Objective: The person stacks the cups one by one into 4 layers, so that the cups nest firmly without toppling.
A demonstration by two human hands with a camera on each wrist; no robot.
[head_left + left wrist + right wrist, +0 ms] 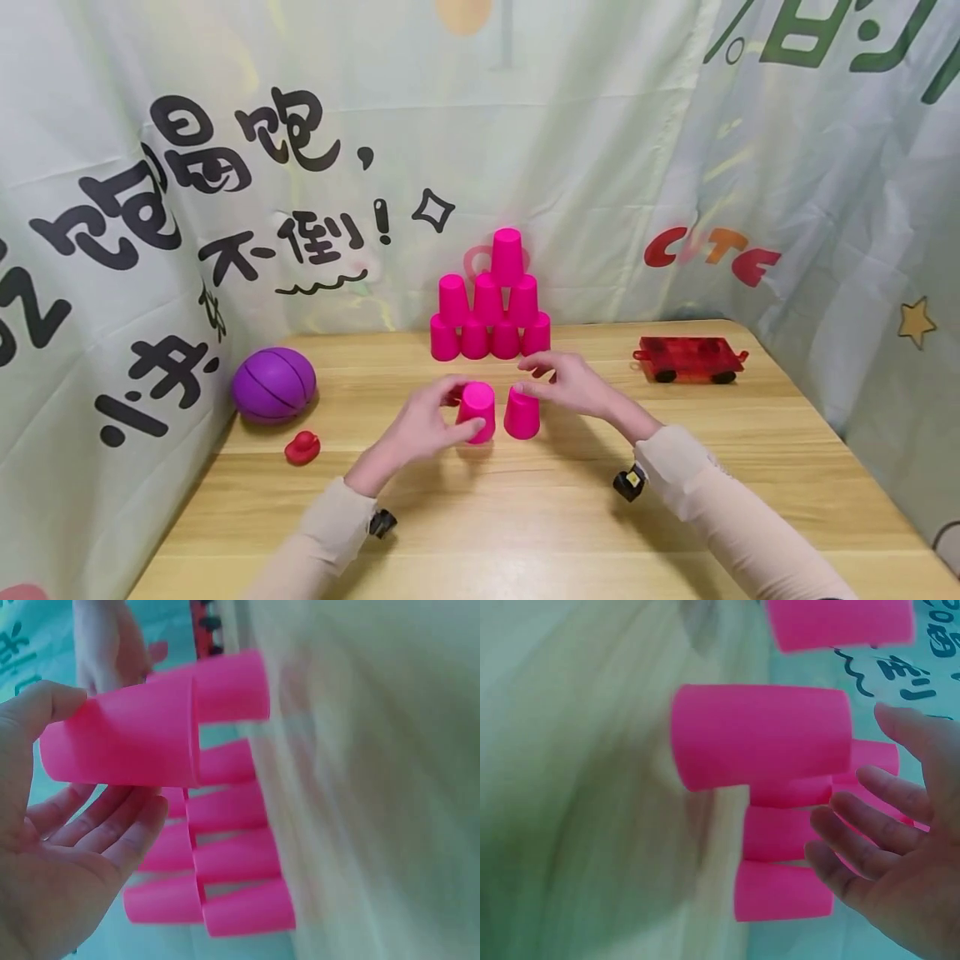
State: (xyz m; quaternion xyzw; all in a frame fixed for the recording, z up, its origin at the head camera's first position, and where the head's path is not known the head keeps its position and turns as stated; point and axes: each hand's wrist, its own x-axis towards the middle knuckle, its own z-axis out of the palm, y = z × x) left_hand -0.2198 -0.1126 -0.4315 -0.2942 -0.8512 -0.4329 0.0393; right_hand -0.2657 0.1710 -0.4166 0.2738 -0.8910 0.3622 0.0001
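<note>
In the head view my left hand (429, 423) pinches a pink cup (477, 414) between thumb and fingers. The cup is upside down, and the left wrist view shows its rim a little off the table. Beside it on the right, a second pink cup (522, 415) stands upside down on the table. My right hand (568, 385) is near this cup's top; in the right wrist view its fingers (885, 821) are spread and apart from the cup (761, 736). Behind both stands a pyramid of pink cups (488, 302), a single one on top.
On the left of the table (480, 533) are a purple ball (273, 385) and a red rubber duck (302, 448). A red toy wagon (690, 359) with black wheels stands at the back right. A printed curtain (585, 150) hangs behind and along the sides.
</note>
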